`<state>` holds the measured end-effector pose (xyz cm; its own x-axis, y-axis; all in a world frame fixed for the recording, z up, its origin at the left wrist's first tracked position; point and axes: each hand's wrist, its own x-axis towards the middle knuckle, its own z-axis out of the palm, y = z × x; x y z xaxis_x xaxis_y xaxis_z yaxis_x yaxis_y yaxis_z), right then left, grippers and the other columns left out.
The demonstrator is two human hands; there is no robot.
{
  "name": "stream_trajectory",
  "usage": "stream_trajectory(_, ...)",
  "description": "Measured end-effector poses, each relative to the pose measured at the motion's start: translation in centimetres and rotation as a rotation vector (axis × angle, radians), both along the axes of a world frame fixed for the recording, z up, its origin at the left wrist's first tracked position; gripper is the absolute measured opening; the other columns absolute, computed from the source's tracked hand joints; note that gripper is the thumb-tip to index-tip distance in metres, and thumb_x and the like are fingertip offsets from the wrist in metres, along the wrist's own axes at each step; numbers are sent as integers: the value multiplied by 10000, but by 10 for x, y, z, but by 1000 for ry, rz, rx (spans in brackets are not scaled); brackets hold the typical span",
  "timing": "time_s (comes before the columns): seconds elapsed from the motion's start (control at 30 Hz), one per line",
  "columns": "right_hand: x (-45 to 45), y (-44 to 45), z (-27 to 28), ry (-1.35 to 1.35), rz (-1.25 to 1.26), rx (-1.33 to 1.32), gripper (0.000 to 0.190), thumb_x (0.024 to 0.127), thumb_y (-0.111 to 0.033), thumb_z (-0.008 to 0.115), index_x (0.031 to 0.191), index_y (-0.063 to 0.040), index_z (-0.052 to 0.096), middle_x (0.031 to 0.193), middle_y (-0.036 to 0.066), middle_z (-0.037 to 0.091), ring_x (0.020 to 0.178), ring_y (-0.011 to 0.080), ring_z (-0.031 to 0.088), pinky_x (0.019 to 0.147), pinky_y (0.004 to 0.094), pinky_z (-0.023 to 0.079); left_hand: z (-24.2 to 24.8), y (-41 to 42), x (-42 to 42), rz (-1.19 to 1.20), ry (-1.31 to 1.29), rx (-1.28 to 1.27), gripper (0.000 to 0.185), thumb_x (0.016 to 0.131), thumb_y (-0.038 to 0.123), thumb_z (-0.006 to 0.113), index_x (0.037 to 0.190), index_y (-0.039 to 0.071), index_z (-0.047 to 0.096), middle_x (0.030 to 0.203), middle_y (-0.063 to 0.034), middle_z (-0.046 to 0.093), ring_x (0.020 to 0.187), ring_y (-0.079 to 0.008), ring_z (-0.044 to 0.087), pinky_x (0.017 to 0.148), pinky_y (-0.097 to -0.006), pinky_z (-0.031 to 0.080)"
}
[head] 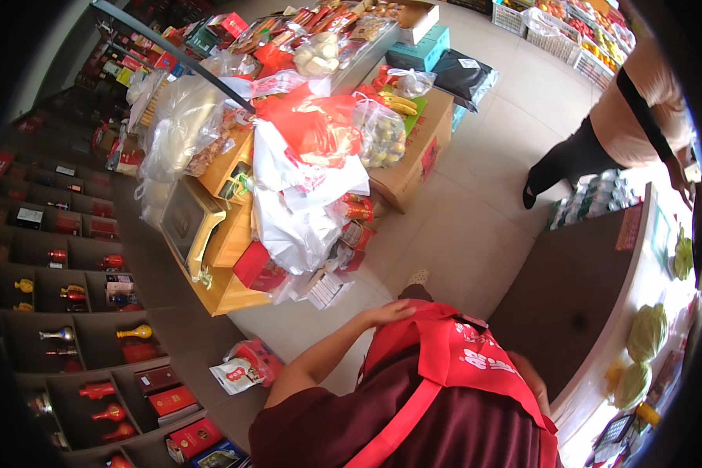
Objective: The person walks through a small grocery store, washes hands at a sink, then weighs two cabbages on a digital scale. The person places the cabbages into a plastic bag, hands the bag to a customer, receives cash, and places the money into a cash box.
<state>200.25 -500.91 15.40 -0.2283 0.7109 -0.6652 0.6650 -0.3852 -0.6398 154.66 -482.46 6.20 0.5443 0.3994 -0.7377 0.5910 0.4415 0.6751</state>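
Observation:
My left hand (pixel 395 312) lies over the front of the red apron (pixel 468 351), fingers extended, with nothing seen in it. White writing marks the apron, and a dark flat object (pixel 472 321) shows at its upper edge. On my other side, part of my right arm (pixel 531 377) is visible by the apron's edge; the right hand is mostly hidden and blurred. Ahead stands a wooden counter (pixel 228 292) bearing white plastic bags (pixel 295 234) and a red plastic bag (pixel 316 126). A foot in a light shoe (pixel 419 277) appears beyond the apron.
At left, shelves (pixel 93 316) hold bottles and boxes. A packet (pixel 237 374) lies beside them. A cardboard box (pixel 415 152) carries bagged fruit (pixel 380 137). At right, a white-topped counter (pixel 596 345) holds cabbages (pixel 647 333); a person (pixel 637 117) walks beyond, near fruit crates (pixel 553 41).

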Motion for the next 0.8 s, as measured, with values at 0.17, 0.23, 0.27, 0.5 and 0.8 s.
stream_trajectory(0.17, -70, -9, -7, -7, -206, -180, 325, 907, -196, 654, 1166, -2, 630, 1121, 201, 672, 1049, 365, 642, 874, 408, 518, 35, 22, -66, 236, -177, -382, 862, 965, 642, 450, 1558, 51, 247, 1590, -109, 314, 1468, -239, 271, 1201, -348, 192)
stream_trajectory(0.23, -88, -8, -7, -28, -281, -206, 325, 910, -197, 651, 1168, -1, 629, 1122, 201, 672, 1050, 365, 642, 877, 408, 517, 8, 46, -86, 97, -156, -354, 799, 997, 604, 419, 1547, 41, 281, 1576, -106, 339, 1438, -209, 322, 1185, -360, 243)
stream_trajectory(0.27, -94, -4, -4, -36, -316, -211, 325, 911, -198, 650, 1169, -1, 629, 1123, 201, 672, 1050, 365, 642, 878, 408, 517, -29, 57, -97, 48, -66, -316, 682, 974, 558, 526, 1420, 42, 519, 1414, -101, 553, 1313, -201, 485, 1128, -355, 329)
stream_trajectory(0.5, -125, 3, -3, -85, -498, -226, 326, 919, -201, 642, 1174, 1, 627, 1128, 203, 671, 1055, 366, 641, 887, 406, 515, -80, 252, -164, 1145, 187, 36, 431, 838, 506, 661, 1051, 132, 636, 932, -17, 580, 750, -135, 475, 663, -298, 428)
stream_trajectory(0.8, -149, -14, -6, -70, -698, -198, 327, 929, -205, 632, 1181, 3, 624, 1135, 205, 670, 1060, 366, 640, 899, 405, 512, -131, 399, -224, 1884, -43, -274, 109, 841, 259, 647, 854, 166, 592, 754, -49, 572, 602, -210, 503, 549, -364, 465)
